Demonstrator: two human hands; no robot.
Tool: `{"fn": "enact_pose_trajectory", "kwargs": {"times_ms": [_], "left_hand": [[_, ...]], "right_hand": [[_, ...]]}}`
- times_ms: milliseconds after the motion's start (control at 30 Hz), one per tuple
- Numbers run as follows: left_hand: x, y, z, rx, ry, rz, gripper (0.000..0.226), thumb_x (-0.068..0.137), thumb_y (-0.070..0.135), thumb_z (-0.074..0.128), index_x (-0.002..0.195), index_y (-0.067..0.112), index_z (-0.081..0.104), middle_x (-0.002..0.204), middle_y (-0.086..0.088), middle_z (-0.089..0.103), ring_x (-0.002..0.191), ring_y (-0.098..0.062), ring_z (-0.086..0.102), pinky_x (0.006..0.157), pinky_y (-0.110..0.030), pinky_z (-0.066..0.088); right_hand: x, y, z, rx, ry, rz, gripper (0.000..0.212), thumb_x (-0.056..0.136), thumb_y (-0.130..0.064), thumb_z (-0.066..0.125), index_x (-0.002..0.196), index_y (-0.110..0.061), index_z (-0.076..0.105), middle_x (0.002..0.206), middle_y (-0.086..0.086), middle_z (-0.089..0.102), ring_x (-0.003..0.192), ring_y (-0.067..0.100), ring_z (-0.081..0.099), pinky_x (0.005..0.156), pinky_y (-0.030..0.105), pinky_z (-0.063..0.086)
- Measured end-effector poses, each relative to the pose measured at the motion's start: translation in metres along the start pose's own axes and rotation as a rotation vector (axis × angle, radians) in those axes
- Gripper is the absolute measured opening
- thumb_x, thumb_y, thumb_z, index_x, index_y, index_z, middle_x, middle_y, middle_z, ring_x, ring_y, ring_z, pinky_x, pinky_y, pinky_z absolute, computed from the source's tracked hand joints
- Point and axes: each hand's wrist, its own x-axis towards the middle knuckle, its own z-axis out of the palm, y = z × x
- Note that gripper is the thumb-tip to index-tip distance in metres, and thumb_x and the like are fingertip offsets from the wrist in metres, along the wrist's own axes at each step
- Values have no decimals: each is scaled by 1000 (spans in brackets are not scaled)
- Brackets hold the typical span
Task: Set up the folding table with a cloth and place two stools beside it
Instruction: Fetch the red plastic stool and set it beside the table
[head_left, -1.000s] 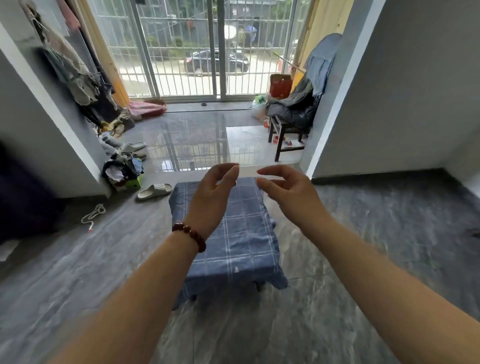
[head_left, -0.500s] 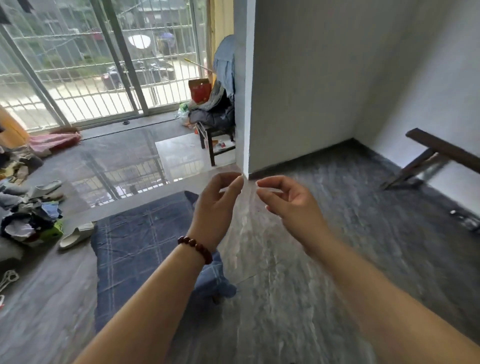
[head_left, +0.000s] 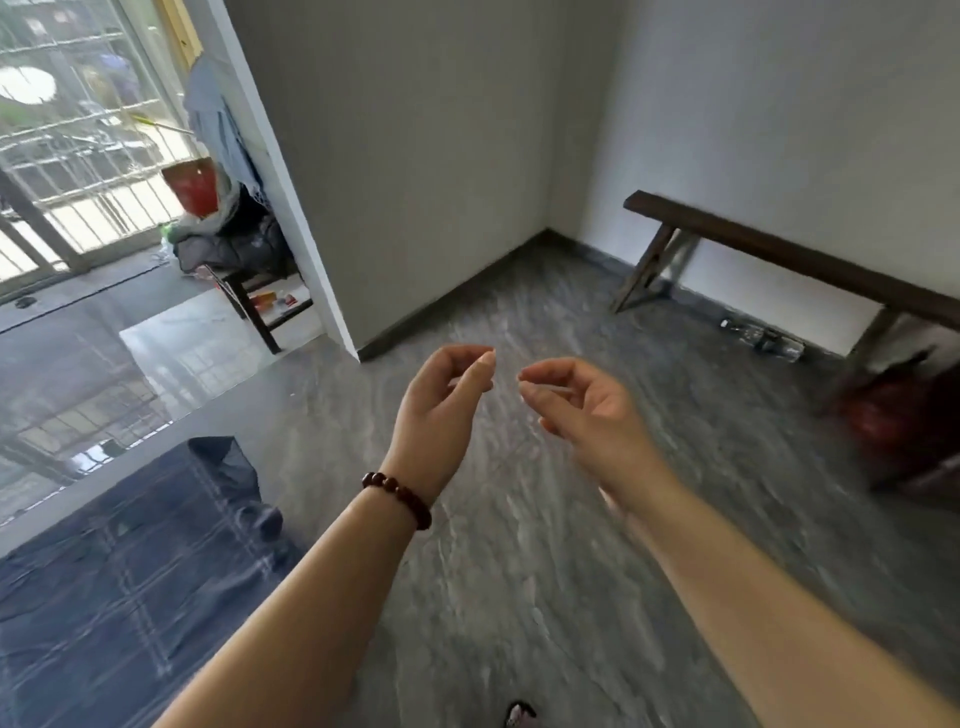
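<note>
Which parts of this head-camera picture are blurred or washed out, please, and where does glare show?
Head view: motion blur smears the right side, worst on the bench end and a dark red thing below it; the cloth at lower left is streaked too; the left hand and right hand are fairly sharp; the window is washed out, glaring on the glossy floor.

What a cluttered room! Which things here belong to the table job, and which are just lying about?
For the job: blue checked cloth, spread out; empty left hand and right hand; blurred dark red thing, perhaps a stool.
Lying about: wooden bench; bottle on the floor; chair heaped with clothes; red bucket.
</note>
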Motion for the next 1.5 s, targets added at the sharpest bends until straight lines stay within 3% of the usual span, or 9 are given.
{"fn": "enact_pose_trajectory", "kwargs": {"times_ms": [167, 333, 700, 833, 967, 1133, 1300, 1500], "left_hand": [[14, -5, 42, 12, -81, -38, 10, 90, 32, 55, 95, 28, 63, 99, 8, 67, 91, -6, 63, 78, -21, 46], [30, -10, 63, 42, -142, -69, 11, 91, 32, 55, 97, 29, 63, 99, 8, 67, 91, -4, 63, 76, -18, 45], [95, -16, 110, 58, -405, -66, 11, 90, 31, 55, 96, 30, 63, 100, 10, 67, 93, -3, 63, 76, -15, 45], [118, -18, 126, 56, -512, -64, 16, 90, 31, 54, 102, 25, 63, 103, 9, 66, 94, -4, 62, 77, -15, 45], [138, -22, 143, 48, -616, -60, 15, 90, 29, 55, 102, 23, 62, 104, 7, 66, 92, -2, 62, 75, -11, 48], [164, -34, 158, 65, -707, -43, 18, 91, 27, 55, 105, 18, 61, 105, 4, 64, 92, -6, 62, 73, -10, 47], [187, -48, 169, 83, -753, -37, 17, 91, 27, 56, 104, 19, 61, 106, 3, 64, 91, -8, 63, 72, -12, 47], [193, -53, 216, 60, -775, -103, 7, 91, 24, 56, 97, 24, 60, 99, 6, 64, 94, -8, 62, 71, -10, 46]], "right_hand": [[5, 12, -38, 53, 81, 41, 19, 67, -49, 69, 85, -43, 67, 89, -16, 70, 84, -4, 64, 63, 8, 46], [15, 20, -57, 80, 151, 72, 16, 68, -47, 69, 84, -44, 67, 92, -15, 70, 86, -2, 64, 65, 12, 47], [55, 24, -84, 188, 431, 55, 12, 84, -13, 68, 82, -25, 65, 75, -15, 67, 72, -3, 61, 60, 9, 44], [64, 23, -96, 181, 529, 46, 12, 84, -12, 68, 85, -24, 66, 74, -15, 67, 65, -5, 58, 59, 9, 43], [70, 29, -101, 160, 622, 60, 11, 84, -15, 68, 86, -25, 66, 79, -13, 69, 72, -3, 62, 61, 10, 44], [88, 37, -103, 185, 720, 70, 8, 85, -9, 67, 88, -16, 66, 73, -13, 67, 67, -5, 60, 59, 9, 44], [108, 43, -109, 185, 789, 61, 11, 85, -8, 66, 86, -18, 64, 80, -7, 67, 72, -3, 61, 63, 10, 45], [114, 52, -152, 195, 839, 75, 10, 85, -9, 66, 86, -19, 65, 71, -16, 68, 69, -5, 61, 59, 8, 44]]}}
